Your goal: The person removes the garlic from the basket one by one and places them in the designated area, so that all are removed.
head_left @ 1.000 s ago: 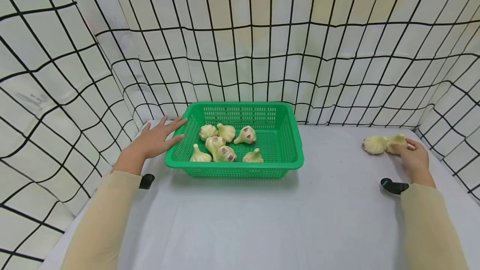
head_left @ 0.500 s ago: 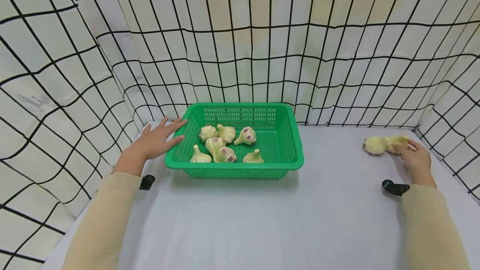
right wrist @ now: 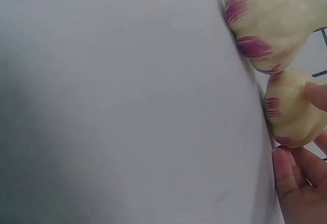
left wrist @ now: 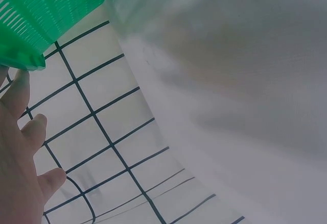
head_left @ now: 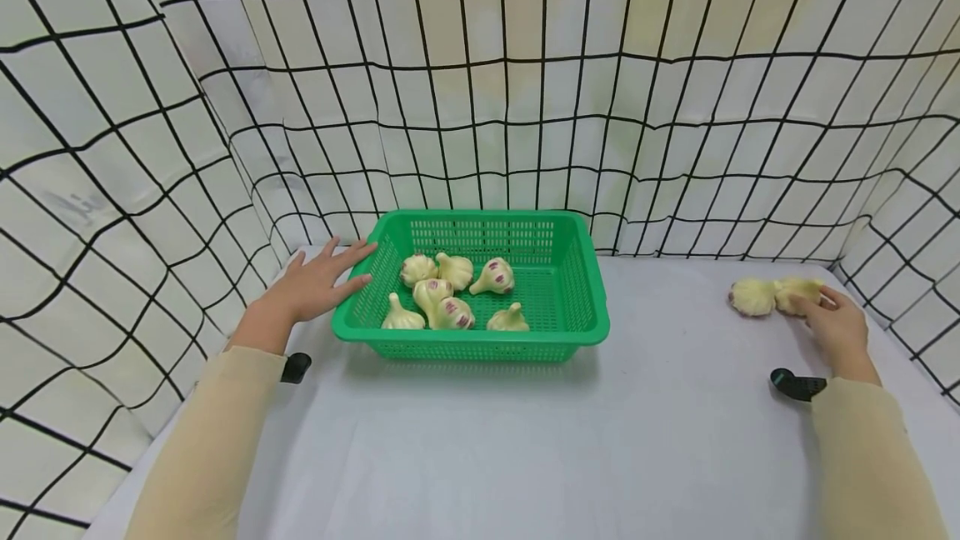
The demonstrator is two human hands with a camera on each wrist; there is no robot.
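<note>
Evidently, the right hand (head_left: pixel 842 330) pinches a cream, purple-streaked garlic bulb (head_left: pixel 795 296) at the far right of the white tabletop (head_left: pixel 660 440), touching a similar bulb (head_left: pixel 752 297), which a careless lift could roll. The spread left hand (head_left: pixel 307 286), gripping nothing, could shove the green perforated plastic basket (head_left: pixel 480 335) by overpressing.

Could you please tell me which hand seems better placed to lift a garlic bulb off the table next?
Probably the right hand: its thumb and fingers hold the rightmost garlic bulb. The left hand lies spread at the left rim of the green basket, far from that bulb.
</note>
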